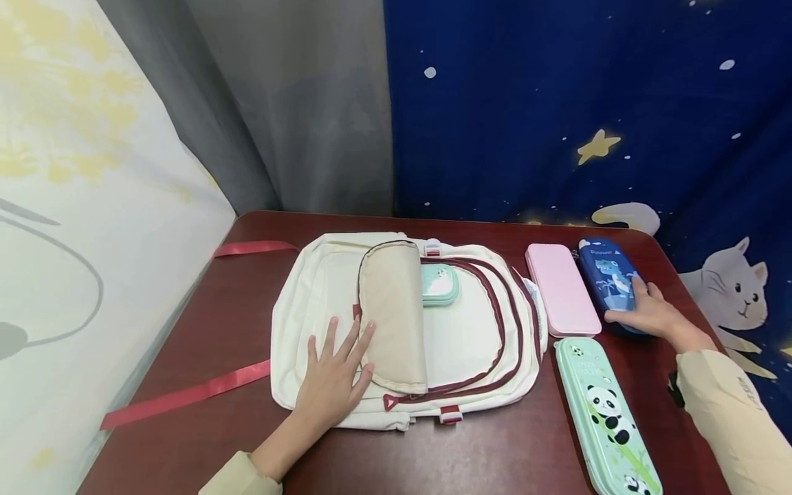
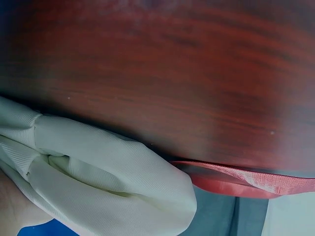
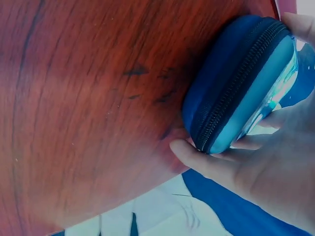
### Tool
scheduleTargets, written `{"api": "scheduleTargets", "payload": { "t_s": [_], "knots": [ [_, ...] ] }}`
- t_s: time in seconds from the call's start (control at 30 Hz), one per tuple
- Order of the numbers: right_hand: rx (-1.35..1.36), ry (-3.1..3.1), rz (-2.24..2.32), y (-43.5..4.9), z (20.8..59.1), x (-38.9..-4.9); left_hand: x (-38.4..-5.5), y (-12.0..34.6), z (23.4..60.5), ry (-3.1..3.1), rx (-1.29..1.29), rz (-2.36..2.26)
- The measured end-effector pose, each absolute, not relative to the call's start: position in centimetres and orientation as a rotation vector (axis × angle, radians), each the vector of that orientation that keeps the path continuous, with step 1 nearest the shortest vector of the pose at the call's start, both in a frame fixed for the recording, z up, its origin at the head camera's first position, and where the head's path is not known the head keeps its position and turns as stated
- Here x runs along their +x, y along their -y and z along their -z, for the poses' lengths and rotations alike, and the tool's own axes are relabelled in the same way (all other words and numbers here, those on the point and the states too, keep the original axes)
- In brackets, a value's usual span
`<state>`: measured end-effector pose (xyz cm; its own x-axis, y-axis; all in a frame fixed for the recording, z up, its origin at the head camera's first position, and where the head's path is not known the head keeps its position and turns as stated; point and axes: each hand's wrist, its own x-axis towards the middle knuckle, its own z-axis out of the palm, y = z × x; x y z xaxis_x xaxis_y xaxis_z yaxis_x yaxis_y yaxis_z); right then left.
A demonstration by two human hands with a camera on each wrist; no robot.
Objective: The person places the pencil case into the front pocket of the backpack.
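A white backpack (image 1: 458, 350) with dark red zip piping lies flat on the table. My left hand (image 1: 331, 385) rests on it with fingers spread, the fingertips at the edge of its folded-back beige flap (image 1: 392, 316). Part of a mint-green case (image 1: 439, 284) shows in the opening; the flap hides the rest. At the right, my right hand (image 1: 656, 316) grips the near end of a blue dinosaur pencil case (image 1: 609, 275), thumb on one side and fingers on the other. In the right wrist view the zipped side of this pencil case (image 3: 241, 83) faces the camera, fingers around its end.
A pink case (image 1: 563, 289) lies between the backpack and the blue one. Nearer me is a long mint-green panda pencil case (image 1: 609, 419). Red straps (image 1: 185, 397) trail left across the dark red table (image 1: 482, 460). Curtains (image 1: 526, 103) hang behind the table.
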<state>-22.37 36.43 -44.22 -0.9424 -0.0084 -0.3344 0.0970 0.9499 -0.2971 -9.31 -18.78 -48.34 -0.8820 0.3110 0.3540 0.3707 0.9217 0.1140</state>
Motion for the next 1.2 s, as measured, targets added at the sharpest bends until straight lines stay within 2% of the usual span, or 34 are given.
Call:
{"api": "scheduleTargets", "payload": {
  "t_s": [0.37, 0.6, 0.87, 1.2],
  "knots": [
    [0.107, -2.929, 0.511, -37.1, 45.3, -20.8, -9.3, 18.4, 47.9, 2.766, -0.516, 0.264],
    [0.023, -3.167, 0.578, -37.4, 42.0, -19.9, -9.4, 18.5, 47.8, 2.788, -0.511, 0.249],
    [-0.147, -3.264, 0.648, -33.6, 36.6, -19.3, -9.5, 18.9, 47.8, 2.775, -0.483, 0.272],
    [-0.503, -3.289, 0.674, -29.3, 36.3, -18.2, -9.3, 18.8, 48.0, 2.773, -0.483, 0.281]
  ]
}}
